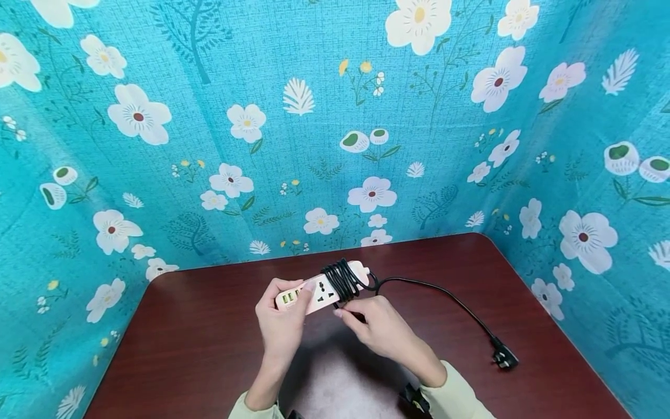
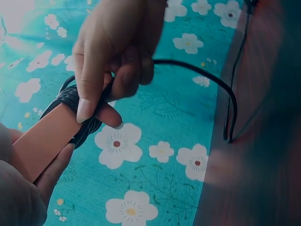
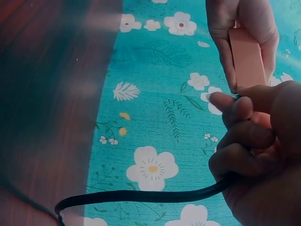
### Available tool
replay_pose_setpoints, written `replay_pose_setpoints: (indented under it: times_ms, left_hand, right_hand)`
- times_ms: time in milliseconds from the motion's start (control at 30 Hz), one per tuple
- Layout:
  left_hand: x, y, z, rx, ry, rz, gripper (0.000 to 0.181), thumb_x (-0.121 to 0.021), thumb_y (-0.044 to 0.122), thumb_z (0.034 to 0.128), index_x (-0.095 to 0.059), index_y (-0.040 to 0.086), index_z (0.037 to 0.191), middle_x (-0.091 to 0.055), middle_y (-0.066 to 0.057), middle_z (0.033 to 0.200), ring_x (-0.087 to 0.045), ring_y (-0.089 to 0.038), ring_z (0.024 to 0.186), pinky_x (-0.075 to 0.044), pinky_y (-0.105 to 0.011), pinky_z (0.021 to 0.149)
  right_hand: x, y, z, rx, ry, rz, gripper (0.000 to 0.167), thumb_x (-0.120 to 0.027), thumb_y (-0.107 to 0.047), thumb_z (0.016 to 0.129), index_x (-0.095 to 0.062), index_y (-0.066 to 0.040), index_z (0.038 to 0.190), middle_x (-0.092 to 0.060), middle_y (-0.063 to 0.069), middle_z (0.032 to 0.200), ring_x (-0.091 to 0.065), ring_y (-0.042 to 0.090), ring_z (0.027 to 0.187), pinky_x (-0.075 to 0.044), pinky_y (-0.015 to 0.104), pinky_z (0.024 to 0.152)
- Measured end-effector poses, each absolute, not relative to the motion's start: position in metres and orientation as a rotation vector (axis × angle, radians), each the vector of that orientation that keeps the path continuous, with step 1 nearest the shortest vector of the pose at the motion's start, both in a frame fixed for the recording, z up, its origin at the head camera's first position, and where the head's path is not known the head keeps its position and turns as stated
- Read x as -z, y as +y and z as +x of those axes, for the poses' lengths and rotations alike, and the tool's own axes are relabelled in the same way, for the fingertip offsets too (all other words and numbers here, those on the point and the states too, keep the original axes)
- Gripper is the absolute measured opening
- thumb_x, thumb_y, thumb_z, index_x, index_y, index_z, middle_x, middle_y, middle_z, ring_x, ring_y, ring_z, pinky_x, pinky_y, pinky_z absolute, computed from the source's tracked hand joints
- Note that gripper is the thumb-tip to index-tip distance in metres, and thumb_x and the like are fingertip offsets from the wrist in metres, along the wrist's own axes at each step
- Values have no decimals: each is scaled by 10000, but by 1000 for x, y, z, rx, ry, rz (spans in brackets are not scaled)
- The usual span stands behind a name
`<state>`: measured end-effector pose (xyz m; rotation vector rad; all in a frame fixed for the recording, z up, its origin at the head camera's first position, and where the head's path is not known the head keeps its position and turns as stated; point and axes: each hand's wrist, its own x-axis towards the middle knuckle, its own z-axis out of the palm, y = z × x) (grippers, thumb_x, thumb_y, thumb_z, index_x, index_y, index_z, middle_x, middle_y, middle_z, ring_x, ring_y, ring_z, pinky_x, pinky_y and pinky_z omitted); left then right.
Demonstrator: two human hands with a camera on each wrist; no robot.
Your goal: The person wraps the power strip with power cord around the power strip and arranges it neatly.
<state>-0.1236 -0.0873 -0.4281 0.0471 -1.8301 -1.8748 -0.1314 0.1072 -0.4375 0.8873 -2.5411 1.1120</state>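
Head view: the left hand [image 1: 281, 323] grips one end of a slim, straight-sided power strip [image 1: 323, 293], thumb laid over its smooth white face, fingers behind. The strip sits aslant over the middle of the surface [image 1: 199, 326], its far end turned towards the far edge. Its plastic face carries green-lined USB slots and dark socket holes. Black cord [image 1: 341, 280], round and rubbery-looking, is wound in tight, overlapping turns around the strip near the far end. The right hand [image 1: 378, 326] pinches cord just below these turns. A loose length curves away to an angular black plug [image 1: 505, 355] with metal prongs, lying near the surface's right edge. The surface is dark reddish brown with rounded far corners and a pale sheen towards its near edge. Woven-looking turquoise cloth [image 1: 293, 145], printed with white flowers, hangs behind the far edge and along the right edge. Pale sleeves [image 1: 458, 390] end at the wrists.

Left wrist view: the strip's back is a plain, flat, pinkish slab, with the bunched turns crossing it. Past the right hand, cord arcs out and bends sharply downward.

Right wrist view: the left hand's fingers clasp both long sides of the strip; the right hand's fingers curl round the thick, matt cord.
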Motion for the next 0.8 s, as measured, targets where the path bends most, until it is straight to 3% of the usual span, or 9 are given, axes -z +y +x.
replay_pose_setpoints:
  times_ms: [300, 533, 800]
  left_hand:
    - [431, -88, -123, 1750, -1800, -47, 161, -877, 102, 853, -747, 69, 943, -762, -152, 867, -655, -104, 542, -532, -233, 447]
    - [433, -92, -123, 1678, -1759, -123, 163, -865, 27, 839, -751, 64, 949, -748, -160, 871, -630, -71, 522, -512, -211, 432]
    - [433, -94, -125, 1647, -1764, -131, 190, -869, 21, 834, -736, 22, 970, -728, -164, 871, -626, -66, 527, -515, -207, 440]
  right_hand:
    - [436, 109, -128, -811, -2643, 862, 197, -646, -240, 1040, -656, -201, 847, -493, -148, 615, -409, -31, 564, -375, 190, 546]
    - [436, 112, -128, -830, -2697, 904, 266, -560, -264, 1092, -541, -199, 835, -344, -153, 615, -354, -10, 558, -330, 189, 527]
    - [434, 115, -131, -859, -2718, 946, 228, -528, -253, 1106, -563, -209, 885, -349, -149, 632, -355, -20, 572, -340, 187, 544]
